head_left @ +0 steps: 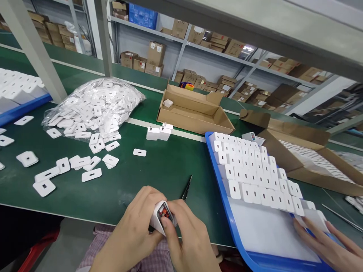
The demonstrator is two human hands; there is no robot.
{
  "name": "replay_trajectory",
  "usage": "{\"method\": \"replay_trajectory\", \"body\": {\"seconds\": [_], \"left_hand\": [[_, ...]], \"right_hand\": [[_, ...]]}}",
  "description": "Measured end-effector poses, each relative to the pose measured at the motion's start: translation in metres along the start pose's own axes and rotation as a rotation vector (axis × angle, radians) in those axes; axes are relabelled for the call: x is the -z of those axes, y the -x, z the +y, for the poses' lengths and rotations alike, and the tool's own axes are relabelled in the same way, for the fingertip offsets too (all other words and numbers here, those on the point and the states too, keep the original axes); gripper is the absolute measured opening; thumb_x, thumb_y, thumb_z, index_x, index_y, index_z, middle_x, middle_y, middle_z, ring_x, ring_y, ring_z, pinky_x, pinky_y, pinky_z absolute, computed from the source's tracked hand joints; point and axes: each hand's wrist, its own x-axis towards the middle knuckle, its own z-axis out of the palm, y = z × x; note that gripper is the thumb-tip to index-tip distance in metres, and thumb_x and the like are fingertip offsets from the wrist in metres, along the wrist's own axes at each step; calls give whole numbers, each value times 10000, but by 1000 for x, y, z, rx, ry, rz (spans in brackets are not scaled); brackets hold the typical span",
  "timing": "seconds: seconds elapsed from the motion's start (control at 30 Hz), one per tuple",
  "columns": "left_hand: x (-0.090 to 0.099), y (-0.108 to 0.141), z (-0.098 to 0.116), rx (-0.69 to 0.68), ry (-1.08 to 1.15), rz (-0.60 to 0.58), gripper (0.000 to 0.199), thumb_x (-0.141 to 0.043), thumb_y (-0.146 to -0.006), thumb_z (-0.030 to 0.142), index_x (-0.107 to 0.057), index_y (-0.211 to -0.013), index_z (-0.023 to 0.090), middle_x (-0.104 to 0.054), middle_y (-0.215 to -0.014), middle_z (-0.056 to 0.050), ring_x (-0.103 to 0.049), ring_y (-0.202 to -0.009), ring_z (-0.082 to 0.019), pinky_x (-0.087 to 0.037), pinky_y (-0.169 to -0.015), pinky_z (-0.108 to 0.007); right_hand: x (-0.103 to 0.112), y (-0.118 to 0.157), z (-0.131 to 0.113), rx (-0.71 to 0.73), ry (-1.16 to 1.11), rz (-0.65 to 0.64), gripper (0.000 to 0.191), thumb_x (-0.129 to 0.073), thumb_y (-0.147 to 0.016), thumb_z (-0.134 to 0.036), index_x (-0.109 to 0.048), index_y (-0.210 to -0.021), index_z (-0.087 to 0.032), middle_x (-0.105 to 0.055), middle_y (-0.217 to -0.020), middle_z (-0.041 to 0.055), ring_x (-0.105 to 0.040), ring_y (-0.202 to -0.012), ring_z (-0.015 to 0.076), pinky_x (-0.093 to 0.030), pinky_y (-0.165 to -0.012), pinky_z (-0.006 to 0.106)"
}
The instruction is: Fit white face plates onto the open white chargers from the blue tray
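Grey steel shelving [147,29] stacked with brown cardboard cartons [155,54] lines the back of an assembly room, behind a long green-topped counter [159,177]. At the near edge, a person's left hand [132,226] and right hand [188,236] close together around a white cube-shaped housing [162,215], its open end showing red and dark parts inside. Both grips are narrow and firm on the housing, held low over the counter's edge, with fingers wrapped around its sides. Just beyond the right hand rises the tip of a slim black pointed tool [186,190]; whether either hand holds it cannot be told.

Flat white square plates with a small central slot [91,174] lie scattered to the left, beside a bulging clear plastic bag full of more [93,109]. Two white cubes [157,133] sit together on the counter, near an open brown cardboard box [193,113]. To the right, a bright blue plastic tray [224,189] carries tight rows of white cubes [252,173], and a co-worker's hand [323,241] rests at its far corner, touching a white piece. Pink checked cloth [157,257] shows below the person's hands.
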Motion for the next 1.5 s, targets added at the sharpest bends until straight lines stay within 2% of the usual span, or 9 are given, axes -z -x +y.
{"method": "replay_trajectory", "body": {"seconds": [0.23, 0.37, 0.47, 0.6, 0.77, 0.9, 1.03, 1.3, 1.5], "left_hand": [[-3, -3, 0, -88, -59, 85, 347, -488, -834, 7, -449, -1099, 227, -513, -974, -20, -502, -850, -160, -457, -717, -259], [-4, -2, 5, -70, -33, 85, 314, -499, -852, 38, -439, -1081, 244, -489, -955, -8, -507, -835, -151, -464, -705, -240], [-6, 1, 14, 109, 136, 28, 338, -539, -854, 105, -422, -1107, 296, -467, -977, 6, -540, -847, -145, -488, -736, -239], [-3, 1, 28, 430, 378, -76, 298, -558, -854, 254, -462, -1129, 316, -484, -1046, 5, -542, -825, -150, -465, -691, -241], [6, -9, 34, 682, 511, -253, 225, -687, -730, 277, -524, -879, 234, -559, -734, 68, -486, -669, -137, -356, -624, -231], [9, -10, 30, 663, 489, -279, 217, -681, -750, 316, -553, -906, 235, -541, -719, 74, -439, -663, -136, -316, -614, -227], [10, -8, 28, 670, 516, -334, 276, -745, -708, 350, -604, -909, 226, -508, -714, 69, -403, -669, -138, -301, -612, -227], [6, -2, 28, 588, 700, -229, 288, -817, -667, 305, -657, -893, 225, -534, -701, 85, -413, -639, -109, -299, -583, -207], [8, -4, 27, 588, 661, -211, 197, -757, -698, 231, -608, -828, 233, -520, -675, 86, -378, -589, -108, -288, -537, -209]], "right_hand": [[-8, 0, -4, 14, -23, 105, 228, -316, -1017, -193, -534, -1086, -208, -589, -877, 33, -570, -725, 149, -486, -656, 248], [4, -4, -6, -8, -78, 53, 185, -387, -1010, -213, -559, -1077, -215, -604, -885, 19, -590, -739, 129, -491, -656, 222], [18, -9, -1, -34, -209, 54, 163, -464, -997, -226, -615, -1058, -239, -637, -892, -1, -625, -775, 101, -503, -694, 178], [28, -8, 5, -97, -184, 181, 247, -490, -948, -93, -661, -1019, -258, -691, -892, -10, -658, -739, 77, -522, -635, 131], [23, 4, 0, -129, -113, 379, 307, -610, -881, -119, -673, -1121, -300, -759, -971, -19, -714, -769, 122, -574, -680, 178], [23, 2, -7, -134, -232, 322, 247, -630, -857, -88, -732, -949, -293, -761, -859, -40, -699, -731, 108, -564, -681, 165], [25, -2, -8, -134, -352, 306, 257, -648, -827, -48, -737, -919, -270, -763, -858, -15, -688, -710, 118, -562, -601, 176], [31, 3, -13, -179, -448, 214, 303, -647, -840, -39, -746, -975, -292, -774, -926, 27, -696, -757, 159, -589, -611, 247], [34, -3, -11, -70, -385, 139, 213, -641, -874, -120, -763, -959, -272, -789, -915, 43, -695, -787, 189, -612, -648, 304]]}}
